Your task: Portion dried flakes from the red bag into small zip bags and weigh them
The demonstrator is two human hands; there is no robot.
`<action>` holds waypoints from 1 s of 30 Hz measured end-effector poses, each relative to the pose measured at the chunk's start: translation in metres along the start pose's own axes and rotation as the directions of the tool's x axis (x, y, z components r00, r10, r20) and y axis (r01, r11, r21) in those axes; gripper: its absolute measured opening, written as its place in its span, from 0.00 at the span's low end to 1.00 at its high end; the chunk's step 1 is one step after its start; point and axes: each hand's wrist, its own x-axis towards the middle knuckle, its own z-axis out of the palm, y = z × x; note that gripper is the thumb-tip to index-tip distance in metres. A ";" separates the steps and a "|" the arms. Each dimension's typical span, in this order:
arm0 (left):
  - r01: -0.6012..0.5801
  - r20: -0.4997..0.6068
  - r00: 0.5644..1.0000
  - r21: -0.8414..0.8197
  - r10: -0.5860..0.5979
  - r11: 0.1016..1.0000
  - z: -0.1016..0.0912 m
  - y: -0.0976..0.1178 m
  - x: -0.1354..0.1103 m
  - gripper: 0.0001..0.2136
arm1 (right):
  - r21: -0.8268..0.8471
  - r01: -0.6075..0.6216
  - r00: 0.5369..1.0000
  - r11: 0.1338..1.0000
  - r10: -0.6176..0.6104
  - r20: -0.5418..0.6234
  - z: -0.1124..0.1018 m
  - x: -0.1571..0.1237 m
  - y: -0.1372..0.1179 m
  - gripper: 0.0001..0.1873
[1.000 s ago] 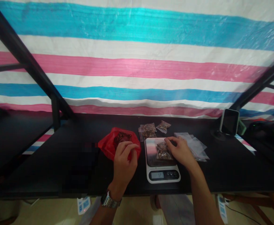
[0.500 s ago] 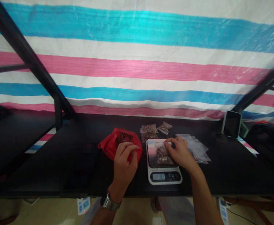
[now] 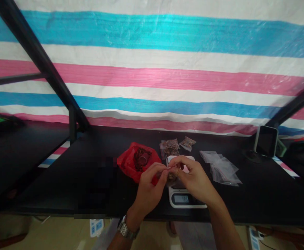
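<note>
Between my two hands hangs a small clear zip bag (image 3: 171,178) with brown bits inside, above the left part of a white kitchen scale (image 3: 175,204). My left hand (image 3: 152,185) pinches the bag's top edge from the left. From the right, my right hand (image 3: 193,178) pinches the same edge, fingertips close to the left ones. The hands cover much of the scale's plate; its display is lit. Just left of the scale lies an open red plastic bag (image 3: 127,161) holding dark brown dried pieces and a small round cup (image 3: 143,159).
Behind the scale lie several filled bags (image 3: 169,147) in a pile, with one more filled bag (image 3: 187,143) beside them. Flat empty zip bags (image 3: 223,170) are spread to the right. A device with a dark screen (image 3: 266,140) stands at the back right of the black table (image 3: 94,166).
The filled bag has been lifted off the scale and is now held in both hands. My left hand came over from the red bag. The view has shifted slightly.
</note>
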 end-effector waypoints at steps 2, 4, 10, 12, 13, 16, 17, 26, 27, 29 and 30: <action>0.062 0.012 0.998 -0.074 -0.061 0.995 -0.001 -0.003 0.000 0.08 | 0.010 0.021 0.998 1.000 -0.021 -0.063 0.008 0.003 0.001 0.04; 0.091 -0.019 0.995 -0.118 -0.094 0.989 -0.004 -0.005 0.002 0.08 | -0.010 0.061 0.991 0.998 -0.061 -0.121 0.013 0.006 0.002 0.06; 0.040 -0.205 0.977 -0.090 -0.058 0.995 -0.016 -0.002 0.003 0.09 | -0.106 0.091 0.970 0.990 -0.112 -0.215 0.021 0.011 -0.017 0.04; 0.004 -0.266 0.964 -0.048 -0.017 0.999 -0.019 0.000 0.002 0.10 | -0.054 0.000 0.993 0.999 -0.006 -0.120 0.024 0.010 -0.025 0.09; -0.017 -0.303 0.953 -0.023 0.010 1.000 -0.021 0.000 0.001 0.11 | -0.033 -0.050 0.997 0.998 0.048 -0.064 0.027 0.009 -0.028 0.12; -0.083 -0.388 0.916 0.064 0.101 0.995 -0.024 0.000 -0.001 0.13 | 0.004 -0.146 0.989 0.989 0.146 0.024 0.037 0.010 -0.033 0.15; -0.104 -0.402 0.906 0.097 0.135 0.990 -0.026 -0.001 -0.001 0.13 | 0.020 -0.160 0.987 0.987 0.159 0.038 0.041 0.012 -0.033 0.15; -0.087 -0.390 0.916 0.035 0.094 0.996 -0.038 -0.002 -0.003 0.14 | 0.289 -0.231 0.972 0.929 0.212 0.099 0.062 0.022 -0.028 0.08; -0.011 -0.364 0.931 -0.066 -0.014 0.998 -0.037 -0.001 -0.003 0.16 | 0.341 -0.250 0.968 0.906 0.227 0.105 0.062 0.023 -0.027 0.09; 0.161 -0.262 0.937 -0.266 -0.232 0.950 -0.033 0.001 -0.003 0.22 | 0.409 -0.269 0.963 0.872 0.248 0.106 0.061 0.025 -0.027 0.12; 0.229 -0.207 0.927 -0.349 -0.314 0.909 -0.031 0.003 -0.002 0.24 | 0.422 -0.265 0.964 0.867 0.247 0.098 0.060 0.027 -0.027 0.13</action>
